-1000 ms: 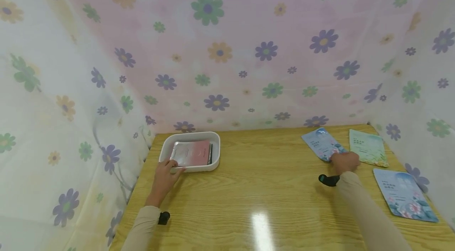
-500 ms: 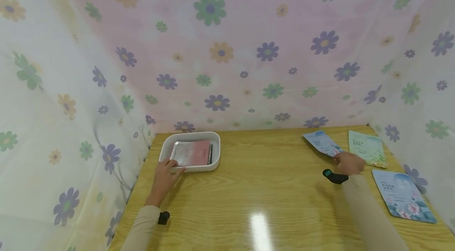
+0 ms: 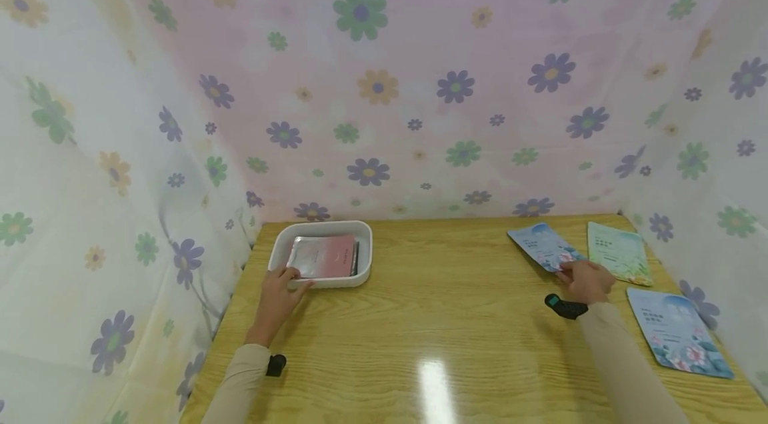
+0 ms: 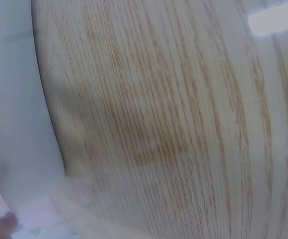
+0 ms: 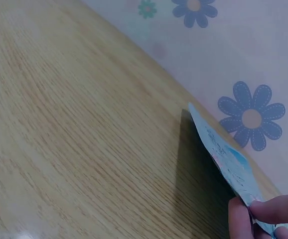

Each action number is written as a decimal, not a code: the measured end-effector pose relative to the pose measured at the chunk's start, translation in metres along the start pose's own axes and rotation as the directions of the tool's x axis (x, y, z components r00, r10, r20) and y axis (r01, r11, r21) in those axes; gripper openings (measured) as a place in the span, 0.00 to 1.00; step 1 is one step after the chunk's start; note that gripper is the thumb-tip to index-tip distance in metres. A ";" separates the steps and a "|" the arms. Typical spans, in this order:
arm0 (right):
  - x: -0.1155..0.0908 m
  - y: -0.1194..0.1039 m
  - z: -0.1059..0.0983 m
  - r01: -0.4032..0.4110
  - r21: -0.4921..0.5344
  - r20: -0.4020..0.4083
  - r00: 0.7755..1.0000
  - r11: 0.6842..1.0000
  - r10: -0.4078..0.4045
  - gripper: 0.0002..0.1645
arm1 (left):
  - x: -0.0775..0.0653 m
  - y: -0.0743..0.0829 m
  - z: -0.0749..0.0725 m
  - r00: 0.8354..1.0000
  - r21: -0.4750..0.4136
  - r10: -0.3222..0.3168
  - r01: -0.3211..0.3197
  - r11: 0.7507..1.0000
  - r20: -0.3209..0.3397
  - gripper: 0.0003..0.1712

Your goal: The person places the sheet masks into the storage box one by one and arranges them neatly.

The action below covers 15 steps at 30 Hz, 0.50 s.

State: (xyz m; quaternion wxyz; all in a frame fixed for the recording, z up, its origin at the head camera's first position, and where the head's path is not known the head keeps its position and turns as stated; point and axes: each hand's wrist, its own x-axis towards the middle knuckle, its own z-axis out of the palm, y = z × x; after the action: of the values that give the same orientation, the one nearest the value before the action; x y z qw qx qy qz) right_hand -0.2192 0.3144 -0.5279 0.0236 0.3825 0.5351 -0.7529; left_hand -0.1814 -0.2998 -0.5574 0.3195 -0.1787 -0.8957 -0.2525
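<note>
Pinching a blue packet (image 3: 540, 244) was the right hand (image 3: 588, 281), thumb and fingers on the packet's 4 o'clock end, as the right wrist view showed close up. Packet lay at about 2 o'clock from the middle of the wooden table (image 3: 444, 311), tilted, with shadow beneath it. Could not tell whether any edge touched the wood. Flower print on its face, lettering too small to read.

Left hand (image 3: 276, 297) gripped the rim of a white tub (image 3: 345, 283) at the tub's 7 o'clock, fingertips over the edge, thumb along the outer wall. Tub stood at 10 o'clock on the table. Inside: a pink and silver packet (image 3: 324, 257) lying flat, with a dark item (image 3: 356, 257) showing just beside it at 3 o'clock.

Green packet (image 3: 618, 251) lay near the right hand, at 1 o'clock from it. Second blue packet (image 3: 681, 331) lay flat at the table's 3 o'clock, near the edge. Dark strap on each wrist, beige sleeves on both arms. Flowered curtain (image 3: 414, 144) hung at 12 o'clock, behind the table.
</note>
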 end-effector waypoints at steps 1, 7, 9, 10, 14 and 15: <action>0.001 0.001 0.003 -0.028 0.166 -0.065 0.997 0.986 0.040 0.26 | 0.000 0.000 0.000 1.000 0.002 0.001 -0.001 1.000 0.000 0.19; 0.005 0.003 0.006 0.024 0.160 -0.119 0.993 0.987 -0.005 0.42 | 0.001 0.002 -0.001 1.000 0.000 0.003 -0.003 1.000 -0.011 0.20; 0.006 0.005 0.003 0.063 0.115 -0.116 0.992 0.991 -0.049 0.39 | 0.001 0.003 -0.001 1.000 -0.004 0.003 -0.003 1.000 -0.017 0.20; 0.006 0.006 0.001 0.084 0.100 -0.109 0.991 0.991 -0.073 0.37 | 0.001 0.003 -0.001 1.000 -0.005 0.000 0.000 1.000 -0.019 0.20; 0.004 0.012 -0.004 0.177 0.087 -0.078 0.982 0.980 -0.171 0.33 | 0.002 0.004 0.000 0.999 -0.009 0.007 -0.007 1.000 -0.031 0.20; 0.003 0.013 -0.005 0.206 0.085 -0.079 0.977 0.975 -0.199 0.33 | 0.003 0.004 0.000 0.999 -0.010 0.017 -0.018 1.000 -0.040 0.21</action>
State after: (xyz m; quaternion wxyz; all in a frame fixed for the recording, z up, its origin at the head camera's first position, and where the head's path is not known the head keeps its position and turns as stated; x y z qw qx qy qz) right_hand -0.2127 0.3141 -0.5411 -0.0899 0.3529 0.5364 -0.7613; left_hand -0.1815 -0.2961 -0.5545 0.3388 -0.1830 -0.8861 -0.2580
